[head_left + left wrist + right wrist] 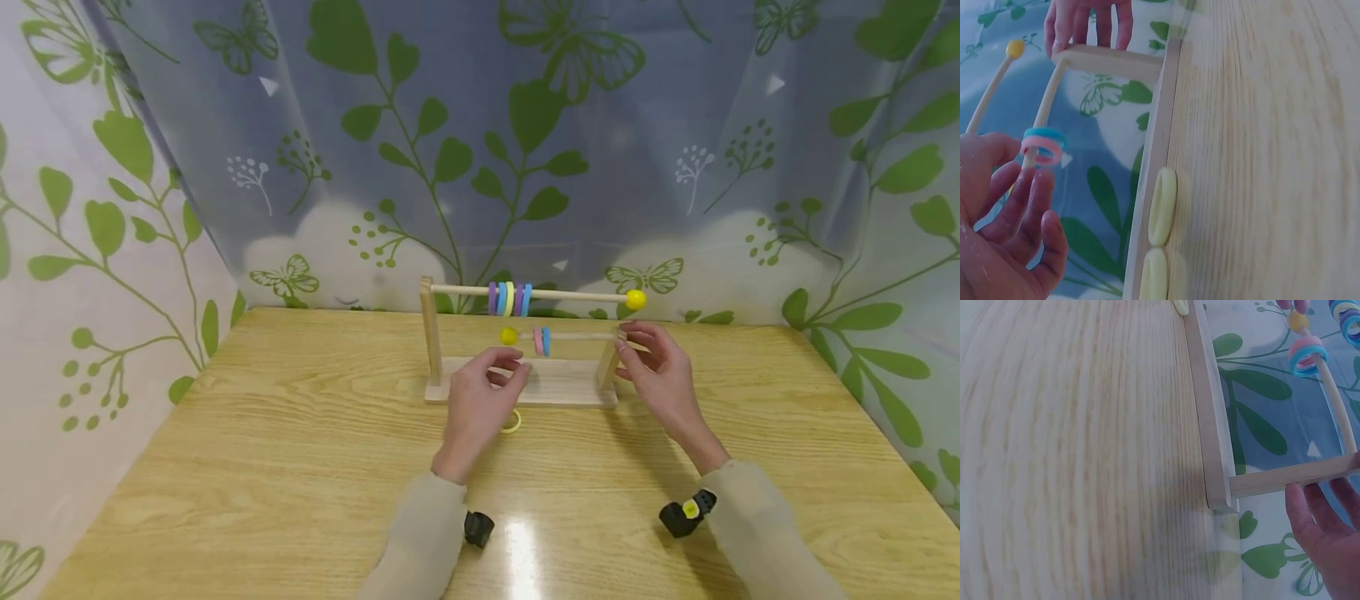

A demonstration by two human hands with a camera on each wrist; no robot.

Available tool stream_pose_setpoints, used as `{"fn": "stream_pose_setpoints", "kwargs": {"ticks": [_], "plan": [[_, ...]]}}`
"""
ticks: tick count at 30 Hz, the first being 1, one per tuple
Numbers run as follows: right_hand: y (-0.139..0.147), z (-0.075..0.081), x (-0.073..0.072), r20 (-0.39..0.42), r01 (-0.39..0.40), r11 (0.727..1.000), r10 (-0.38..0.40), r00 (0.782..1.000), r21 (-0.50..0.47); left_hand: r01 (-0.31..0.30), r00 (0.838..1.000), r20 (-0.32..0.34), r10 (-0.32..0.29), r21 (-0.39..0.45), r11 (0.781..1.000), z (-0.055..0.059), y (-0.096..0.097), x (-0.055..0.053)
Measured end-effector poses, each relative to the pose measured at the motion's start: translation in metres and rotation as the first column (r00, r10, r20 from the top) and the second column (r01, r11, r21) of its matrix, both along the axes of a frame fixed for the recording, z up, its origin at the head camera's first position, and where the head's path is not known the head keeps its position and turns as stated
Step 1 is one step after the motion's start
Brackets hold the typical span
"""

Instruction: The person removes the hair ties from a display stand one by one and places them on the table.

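Observation:
A wooden stand has a tall left post, a short right post and two horizontal rods. On the lower rod hang a pink ring and a blue ring, close to the yellow ball at its left end. My left hand holds its bent fingers just below that ball, with no ring between them. With thumb and fingers on either side, my right hand grips the top of the short post.
The upper rod carries several purple, blue and yellow rings and ends in a yellow ball. Pale yellow rings lie along the base's front edge, partly behind my left hand in the head view. A patterned curtain hangs behind the table.

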State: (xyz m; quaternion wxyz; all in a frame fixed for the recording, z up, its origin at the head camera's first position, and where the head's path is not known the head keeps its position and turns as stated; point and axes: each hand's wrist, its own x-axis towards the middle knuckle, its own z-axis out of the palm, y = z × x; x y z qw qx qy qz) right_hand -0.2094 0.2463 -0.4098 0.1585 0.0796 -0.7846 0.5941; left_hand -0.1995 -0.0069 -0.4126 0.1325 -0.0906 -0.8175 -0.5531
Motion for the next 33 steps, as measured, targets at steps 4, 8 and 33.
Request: {"fn": "stream_pose_setpoints", "kwargs": {"ticks": [4, 8, 33], "plan": [[0.0, 0.0, 0.0, 0.001, -0.003, 1.0, 0.003, 1.0, -0.008, -0.011, 1.0, 0.004, 0.011, 0.008, 1.0, 0.002, 0.01, -0.001], [0.0, 0.0, -0.001, 0.004, -0.006, 1.0, 0.007, 1.0, -0.016, -0.04, 0.999, -0.003, 0.04, 0.006, 0.999, 0.004, 0.019, -0.003], [0.0, 0.0, -0.001, 0.022, 0.012, 1.0, -0.011, 1.0, -0.021, -0.194, 0.981, -0.017, 0.195, 0.022, 0.981, 0.001, 0.041, -0.013]]}}
